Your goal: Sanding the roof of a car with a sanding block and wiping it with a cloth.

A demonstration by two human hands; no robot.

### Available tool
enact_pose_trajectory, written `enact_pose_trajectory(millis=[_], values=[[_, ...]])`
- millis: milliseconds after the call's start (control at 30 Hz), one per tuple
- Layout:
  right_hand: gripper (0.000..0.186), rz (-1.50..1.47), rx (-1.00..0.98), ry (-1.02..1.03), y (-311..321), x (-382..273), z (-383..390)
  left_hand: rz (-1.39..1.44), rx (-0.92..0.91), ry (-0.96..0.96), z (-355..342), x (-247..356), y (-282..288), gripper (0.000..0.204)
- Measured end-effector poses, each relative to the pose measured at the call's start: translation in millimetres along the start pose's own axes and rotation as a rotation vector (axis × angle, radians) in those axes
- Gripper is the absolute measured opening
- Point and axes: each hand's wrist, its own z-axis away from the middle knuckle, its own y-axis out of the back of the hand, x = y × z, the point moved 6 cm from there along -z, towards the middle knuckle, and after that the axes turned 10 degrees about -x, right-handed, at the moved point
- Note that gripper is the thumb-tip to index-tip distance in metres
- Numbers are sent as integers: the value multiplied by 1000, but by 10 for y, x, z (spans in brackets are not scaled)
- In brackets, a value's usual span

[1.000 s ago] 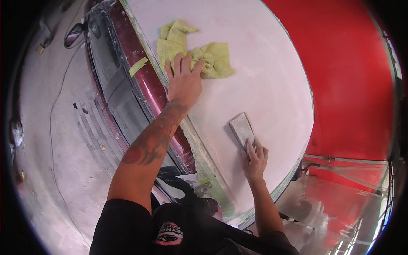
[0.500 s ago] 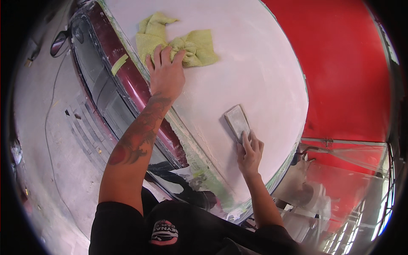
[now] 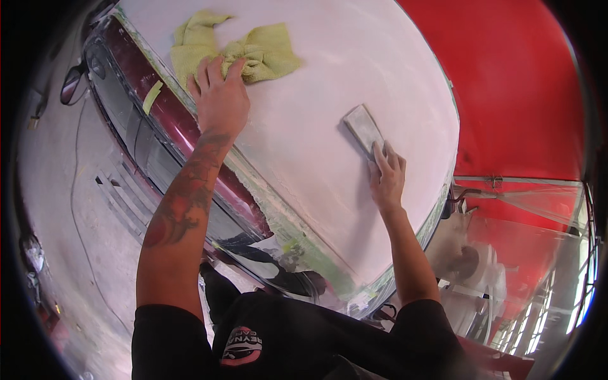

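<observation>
A large pale, whitish-pink primed car panel [image 3: 329, 190] spreads out below me, with a dusty, scuffed surface. Toward its far left lies a crumpled yellow-green cloth [image 3: 269, 50]. My left hand [image 3: 223, 104] is on the cloth's near edge, its bent fingers gripping the fabric; the fingertips are partly sunk in its folds. Farther right, my right hand [image 3: 387, 177] holds the near end of a grey rectangular sanding block [image 3: 364, 126], fingers and thumb closed around it. The block lies against the panel, pointing away and slightly left; its underside is hidden.
Green masking tape [image 3: 304, 237] borders the panel. Left of it runs a dark red car body strip [image 3: 174, 126] with a bit of yellow tape, then a side mirror [image 3: 73, 83] and a grey floor with a cable. A red surface [image 3: 506, 95] and plastic sheeting stand right.
My right hand has pushed the sanding block farther away and rightward across the panel. My left hand stays on the cloth. The whole view has shifted a little.
</observation>
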Motion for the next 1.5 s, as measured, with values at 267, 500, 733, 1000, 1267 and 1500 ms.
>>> enact_pose_trajectory(millis=[267,500,733,1000,1267,1500], values=[[59,-53,-89,203,75,82,223,-56,16,18,-24,3,45,38],[54,-22,23,92,39,508,-864,-34,26,-31,-81,125,-32,39],[64,-103,-170,219,100,-149,817,-106,12,3,-5,12,46,39],[46,-45,142,87,73,421,-955,-119,29,-25,-78,136,-25,39],[56,-141,-48,37,-35,-495,765,-116,-17,3,-49,-43,-32,38],[39,93,177,-483,167,886,-365,-13,4,-71,-88,148,-11,37]])
